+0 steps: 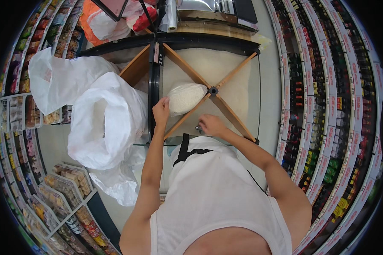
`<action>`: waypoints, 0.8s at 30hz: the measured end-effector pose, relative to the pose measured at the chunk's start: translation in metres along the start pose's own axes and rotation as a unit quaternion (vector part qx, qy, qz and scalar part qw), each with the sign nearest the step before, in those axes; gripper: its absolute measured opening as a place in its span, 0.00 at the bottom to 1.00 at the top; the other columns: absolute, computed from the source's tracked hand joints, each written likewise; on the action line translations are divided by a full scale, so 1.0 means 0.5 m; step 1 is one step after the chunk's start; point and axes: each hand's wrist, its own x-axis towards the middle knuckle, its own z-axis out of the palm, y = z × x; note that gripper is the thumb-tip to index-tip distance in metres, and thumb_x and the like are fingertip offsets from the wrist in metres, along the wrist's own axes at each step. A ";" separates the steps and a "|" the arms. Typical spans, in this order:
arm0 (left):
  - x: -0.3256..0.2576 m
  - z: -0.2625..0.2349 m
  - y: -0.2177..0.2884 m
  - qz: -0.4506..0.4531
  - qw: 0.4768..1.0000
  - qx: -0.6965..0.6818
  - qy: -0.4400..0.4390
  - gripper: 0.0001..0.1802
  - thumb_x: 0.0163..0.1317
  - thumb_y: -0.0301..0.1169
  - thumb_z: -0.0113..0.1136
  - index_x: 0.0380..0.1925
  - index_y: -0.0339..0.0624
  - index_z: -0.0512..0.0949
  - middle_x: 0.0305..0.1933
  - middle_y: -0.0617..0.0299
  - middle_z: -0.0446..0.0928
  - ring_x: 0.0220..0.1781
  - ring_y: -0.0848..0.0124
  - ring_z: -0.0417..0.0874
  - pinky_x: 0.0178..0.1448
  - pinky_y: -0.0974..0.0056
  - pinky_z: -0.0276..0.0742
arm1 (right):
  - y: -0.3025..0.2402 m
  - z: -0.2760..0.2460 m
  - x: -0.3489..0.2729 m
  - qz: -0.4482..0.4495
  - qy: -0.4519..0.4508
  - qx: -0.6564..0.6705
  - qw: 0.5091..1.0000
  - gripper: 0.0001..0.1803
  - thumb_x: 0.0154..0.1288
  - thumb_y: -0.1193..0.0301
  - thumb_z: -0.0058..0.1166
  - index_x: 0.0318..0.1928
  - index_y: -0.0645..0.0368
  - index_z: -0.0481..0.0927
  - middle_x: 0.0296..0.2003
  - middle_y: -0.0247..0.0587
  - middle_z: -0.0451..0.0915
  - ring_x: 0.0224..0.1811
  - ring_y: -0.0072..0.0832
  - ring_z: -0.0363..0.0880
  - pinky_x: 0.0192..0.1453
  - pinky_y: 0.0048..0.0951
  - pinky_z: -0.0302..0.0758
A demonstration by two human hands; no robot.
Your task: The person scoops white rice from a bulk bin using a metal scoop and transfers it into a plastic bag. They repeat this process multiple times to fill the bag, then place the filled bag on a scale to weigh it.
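Nearest, a white sleeveless top with a black strap across the chest is seen from above, and both bare forearms are stretched forward from it over the front edge of a large glass-walled bin of white rice, which is divided by crossed wooden slats. The left hand is closed on the edge of a clear plastic bag filled with white rice, which is held just above the grain in the near-left compartment of the bin, beside the slats' central black joint. The right hand is curled over a small dark metal object at the bin's near edge; whether it is gripped or merely touched cannot be told. Judged from its rounded bulge, the bag is already well filled, so the scooping seems largely done, while closing and removing the bag appear to be left. To the left of the bin, a large open white sack is slumped on the pale floor, with a second crumpled white sack behind it. Farther off, a roll of clear plastic bags and a counter are seen beyond the bin, and packed shop shelves are curved round both sides.
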 end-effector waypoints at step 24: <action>-0.200 0.135 0.101 0.214 0.959 0.062 -0.175 0.30 0.52 0.40 0.70 0.55 0.45 0.73 0.47 0.53 0.76 0.50 0.56 0.77 0.51 0.55 0.75 | 0.148 -0.090 -0.102 0.210 0.149 0.222 0.940 0.15 0.54 0.69 0.70 0.39 0.64 0.83 0.24 0.38 0.82 0.23 0.21 0.78 0.29 0.24 0.75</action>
